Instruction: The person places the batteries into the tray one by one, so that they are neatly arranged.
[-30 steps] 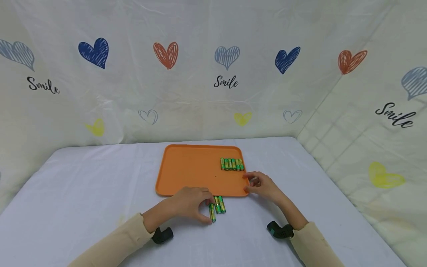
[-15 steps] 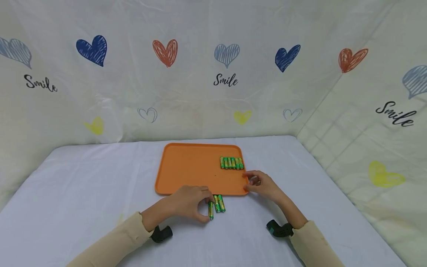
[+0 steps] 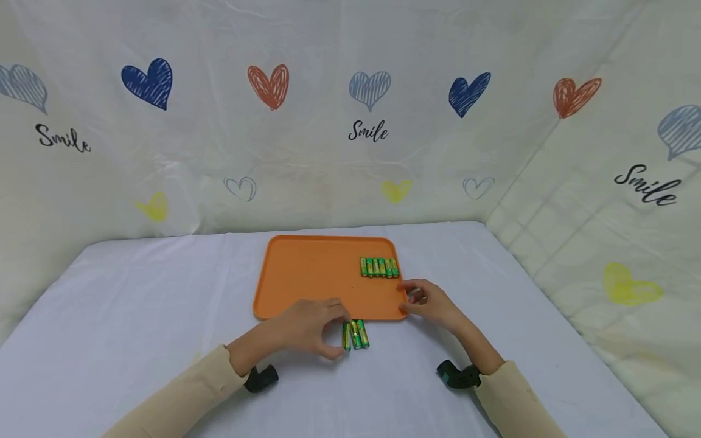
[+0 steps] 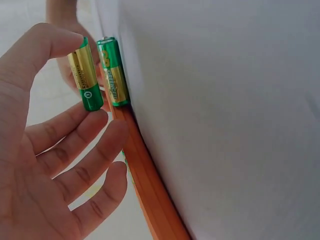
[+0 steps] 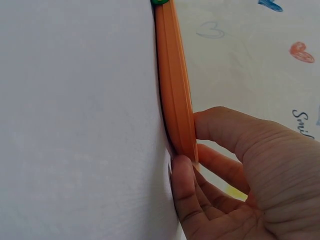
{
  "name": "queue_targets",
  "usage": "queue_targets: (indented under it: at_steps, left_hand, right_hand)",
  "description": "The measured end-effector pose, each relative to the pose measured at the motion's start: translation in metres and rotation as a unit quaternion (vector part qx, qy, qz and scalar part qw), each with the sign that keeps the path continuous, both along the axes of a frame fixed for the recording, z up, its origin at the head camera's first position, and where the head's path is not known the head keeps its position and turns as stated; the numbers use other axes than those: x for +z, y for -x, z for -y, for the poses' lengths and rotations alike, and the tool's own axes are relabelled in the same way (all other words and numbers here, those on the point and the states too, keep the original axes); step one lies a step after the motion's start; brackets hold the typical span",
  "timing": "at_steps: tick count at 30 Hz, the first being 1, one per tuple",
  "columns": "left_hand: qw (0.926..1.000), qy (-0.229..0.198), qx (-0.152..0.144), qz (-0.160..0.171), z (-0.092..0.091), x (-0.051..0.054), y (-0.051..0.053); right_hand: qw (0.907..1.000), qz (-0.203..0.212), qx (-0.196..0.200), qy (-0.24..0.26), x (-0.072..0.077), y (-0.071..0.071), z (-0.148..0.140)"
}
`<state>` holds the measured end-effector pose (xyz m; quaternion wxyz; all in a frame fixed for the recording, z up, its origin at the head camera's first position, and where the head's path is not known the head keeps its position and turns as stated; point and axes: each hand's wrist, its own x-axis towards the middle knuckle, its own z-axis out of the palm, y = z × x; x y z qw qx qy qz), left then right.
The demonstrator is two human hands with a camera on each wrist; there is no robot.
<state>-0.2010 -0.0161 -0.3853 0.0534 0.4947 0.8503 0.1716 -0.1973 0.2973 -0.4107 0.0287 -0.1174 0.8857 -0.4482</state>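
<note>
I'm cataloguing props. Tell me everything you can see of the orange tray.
The orange tray is rectangular and shallow, with rounded corners, a raised rim, a plastic look and one dark speck. It lies flat on white cloth. Six green batteries lie in a row at its right side; the right hand's grip holds its near right corner.

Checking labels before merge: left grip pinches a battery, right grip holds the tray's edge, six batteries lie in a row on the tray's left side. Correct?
No: the row of six batteries lies on the right side of the tray, per the head view. The rest stands: left grip pinches a battery, right grip holds the tray's edge.
</note>
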Motion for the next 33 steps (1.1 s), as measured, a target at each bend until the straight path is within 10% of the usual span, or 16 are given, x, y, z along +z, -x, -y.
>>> queue_targets:
  at_steps: [18,33]
  left_hand:
    - [0.9929,-0.119,0.006,-0.006,-0.008,0.004,0.034]
    - [0.986,-0.139,0.056,0.074,-0.018,0.011,0.064]
  right_hand:
    - [0.9999,0.007,-0.011,0.002,0.002,-0.002,0.002]
    - [0.9998,0.007,-0.006,0.015,0.002,-0.002,0.002]
